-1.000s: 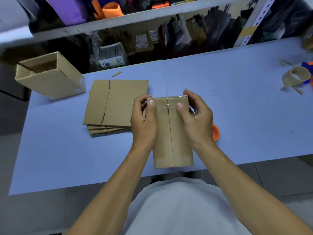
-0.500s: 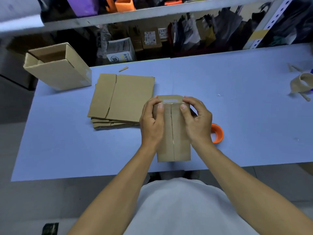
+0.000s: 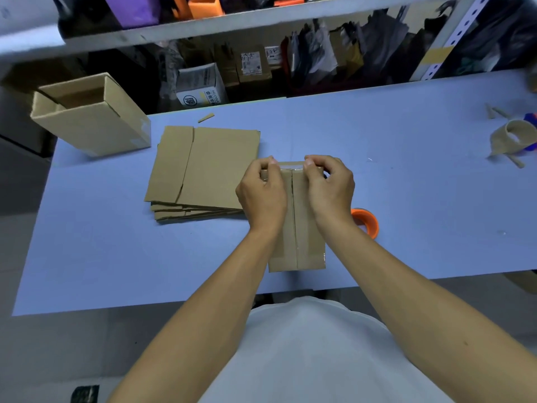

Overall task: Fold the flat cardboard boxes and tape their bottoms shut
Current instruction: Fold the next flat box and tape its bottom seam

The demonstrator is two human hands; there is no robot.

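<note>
A folded cardboard box [image 3: 299, 242] stands on the blue table [image 3: 406, 184] in front of me, its flapped bottom facing up with clear tape along the centre seam. My left hand [image 3: 263, 196] grips the box's far left corner, thumb tip at the taped far edge. My right hand [image 3: 329, 189] grips the far right corner the same way. A stack of flat cardboard boxes [image 3: 203, 170] lies just left of the box. An orange tape roll [image 3: 366, 222] sits partly hidden behind my right wrist.
A finished open box [image 3: 93, 117] lies on its side at the table's far left corner. A brown empty tape core [image 3: 513, 138] and cardboard scraps lie at the far right. Shelves packed with goods stand behind the table.
The box has tipped away from me and come lower on the table. Both hands have slid up to its far edge, thumbs now on the tape end.
</note>
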